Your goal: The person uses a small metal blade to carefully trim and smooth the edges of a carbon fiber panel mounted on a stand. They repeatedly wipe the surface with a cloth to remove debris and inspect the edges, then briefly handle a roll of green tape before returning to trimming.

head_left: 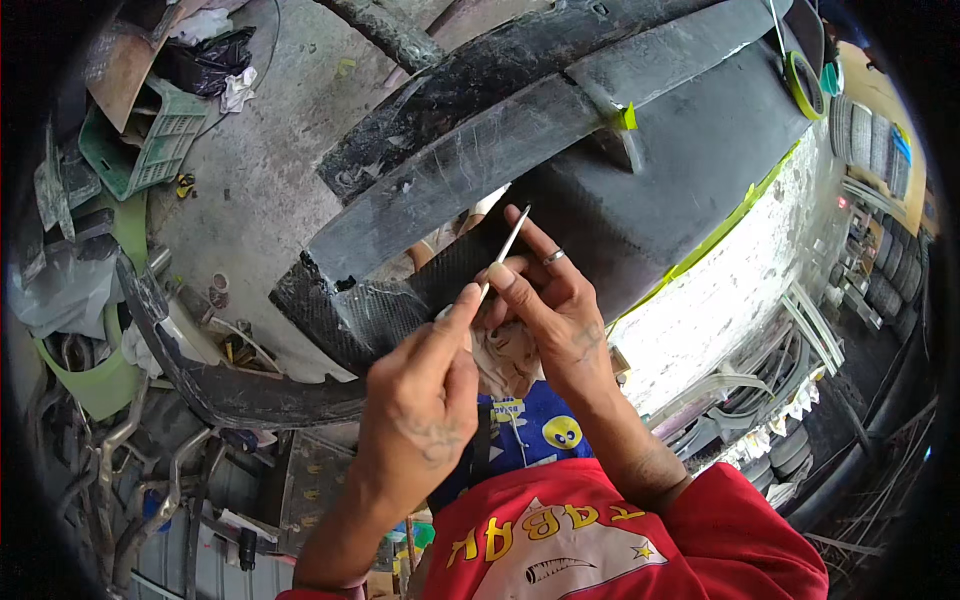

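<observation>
Two pinches, one slim pale rod (pixel 513 236)

The left hand (pixel 425 400) clamps the rod's near end between thumb and index finger. Just ahead of that grip, the right hand (pixel 555 310) pinches it under the thumb, its index finger, wearing a ring (pixel 554 257), stretched toward the tip. Crumpled cloth (pixel 505 365) sits just below the right fingers; whether they grip it I cannot tell. Beyond the fingertips spreads a dark curved panel (pixel 700 135), edged with yellow-green tape (pixel 738 214) to their right.

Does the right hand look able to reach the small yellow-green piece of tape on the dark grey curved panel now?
Probably yes: nothing seems to stand between the right hand and the piece of tape, though that hand holds a thin, pale rod.
</observation>
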`<action>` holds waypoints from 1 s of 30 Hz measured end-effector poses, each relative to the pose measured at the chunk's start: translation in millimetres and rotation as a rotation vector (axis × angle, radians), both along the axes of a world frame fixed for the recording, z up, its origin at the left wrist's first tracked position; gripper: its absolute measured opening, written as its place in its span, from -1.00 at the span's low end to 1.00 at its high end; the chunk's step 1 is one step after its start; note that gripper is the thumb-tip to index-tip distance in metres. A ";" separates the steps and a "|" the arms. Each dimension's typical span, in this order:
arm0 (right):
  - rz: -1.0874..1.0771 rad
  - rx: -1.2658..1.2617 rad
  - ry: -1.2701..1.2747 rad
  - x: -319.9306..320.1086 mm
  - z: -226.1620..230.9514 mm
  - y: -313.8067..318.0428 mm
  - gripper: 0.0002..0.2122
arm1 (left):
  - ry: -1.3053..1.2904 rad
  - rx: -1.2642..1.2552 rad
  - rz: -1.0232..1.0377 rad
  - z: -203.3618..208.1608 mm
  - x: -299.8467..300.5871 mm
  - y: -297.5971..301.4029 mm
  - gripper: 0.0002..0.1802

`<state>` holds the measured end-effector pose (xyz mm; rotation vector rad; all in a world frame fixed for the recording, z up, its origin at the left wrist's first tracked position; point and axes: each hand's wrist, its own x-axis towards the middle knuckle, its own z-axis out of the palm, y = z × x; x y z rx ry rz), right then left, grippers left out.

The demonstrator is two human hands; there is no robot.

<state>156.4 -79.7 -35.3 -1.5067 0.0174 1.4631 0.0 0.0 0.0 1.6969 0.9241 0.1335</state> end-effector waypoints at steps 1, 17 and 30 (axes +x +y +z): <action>0.007 -0.013 -0.002 -1.1 1.8 0.5 -0.37 | -0.002 -0.019 0.012 0.9 -1.0 0.9 -0.47; -0.026 0.047 0.064 1.6 -4.0 -2.0 -0.36 | 0.085 -0.201 0.011 15.1 8.2 30.1 -0.53; 0.014 0.069 0.070 3.9 -1.6 -0.2 -0.36 | 0.149 0.119 -0.150 15.5 8.1 24.7 -0.57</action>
